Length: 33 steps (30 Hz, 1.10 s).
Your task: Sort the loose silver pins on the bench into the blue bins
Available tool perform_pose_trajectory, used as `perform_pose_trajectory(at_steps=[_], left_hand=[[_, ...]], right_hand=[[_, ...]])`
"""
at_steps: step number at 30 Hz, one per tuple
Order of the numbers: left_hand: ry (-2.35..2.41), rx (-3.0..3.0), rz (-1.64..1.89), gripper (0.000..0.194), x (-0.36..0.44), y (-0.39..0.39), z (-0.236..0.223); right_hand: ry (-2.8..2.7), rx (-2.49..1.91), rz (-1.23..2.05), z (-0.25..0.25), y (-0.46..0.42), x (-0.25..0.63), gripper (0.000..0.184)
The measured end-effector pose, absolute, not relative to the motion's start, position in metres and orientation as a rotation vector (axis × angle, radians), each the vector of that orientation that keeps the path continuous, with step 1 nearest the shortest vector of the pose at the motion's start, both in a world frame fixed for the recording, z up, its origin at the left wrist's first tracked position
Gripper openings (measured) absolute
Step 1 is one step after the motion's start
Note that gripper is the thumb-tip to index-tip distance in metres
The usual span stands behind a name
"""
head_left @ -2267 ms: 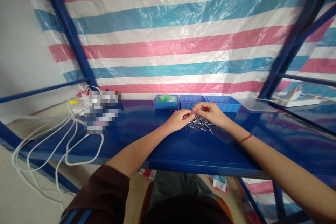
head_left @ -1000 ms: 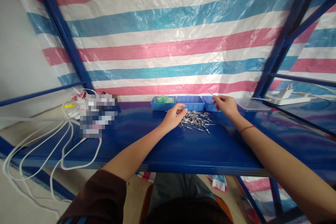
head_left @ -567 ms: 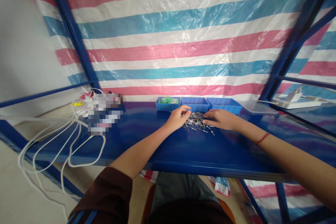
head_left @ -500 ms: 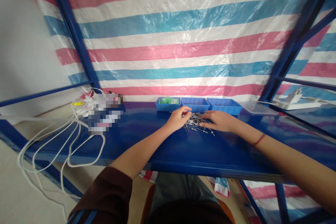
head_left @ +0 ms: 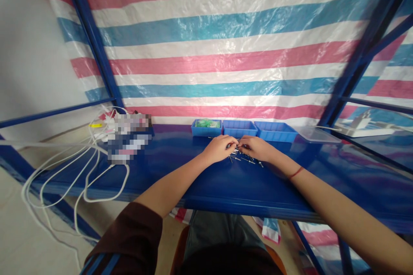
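A loose pile of small silvery blind rivets [head_left: 235, 152] lies on the blue tabletop, partly covered by my hands. My left hand [head_left: 221, 148] is over the pile's left side with its fingers curled and thumb drawn in. Opposite it, my right hand [head_left: 254, 148] bends down with fingers pinched together. The fingertips of both hands meet above the rivets, and what is between them is too small to make out. A few single rivets [head_left: 248, 160] are scattered in front of the pile.
Behind the hands stand three blue bins: the left bin [head_left: 206, 131] holds green and clear bags, then come a middle bin [head_left: 240, 128] and a right bin [head_left: 275, 132]. A clear lid [head_left: 318, 134] lies farther right. White cables [head_left: 85, 180] loop over the table's left end.
My right hand has moved left and its spread fingers have closed, so its fingertips now meet those of my left hand. More of the pile is covered.
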<state>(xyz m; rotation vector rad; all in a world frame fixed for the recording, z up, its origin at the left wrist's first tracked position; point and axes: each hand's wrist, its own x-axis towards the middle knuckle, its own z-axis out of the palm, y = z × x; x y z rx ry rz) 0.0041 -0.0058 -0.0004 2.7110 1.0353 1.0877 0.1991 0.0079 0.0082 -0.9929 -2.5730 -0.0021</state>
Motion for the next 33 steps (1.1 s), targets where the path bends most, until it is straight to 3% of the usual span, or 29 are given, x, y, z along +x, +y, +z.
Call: perform_pose_trajectory(at_steps=[7,19,33], left_hand=[[1.077,2.740,1.065,0.021,0.005,-0.008,0.001],[1.170,2.675,1.027,0.022,0.003,-0.007,0.000],[1.175,2.681,1.072,0.024,0.003,-0.008,0.002]], right_hand=[[-2.573,-1.023,-0.119,0.002,0.007,0.196,0.015],[-2.484,-1.010,-0.040,0.003,0.002,0.194,0.023],[-1.980,-0.885,0.435,0.007,-0.007,0.188,0.023]])
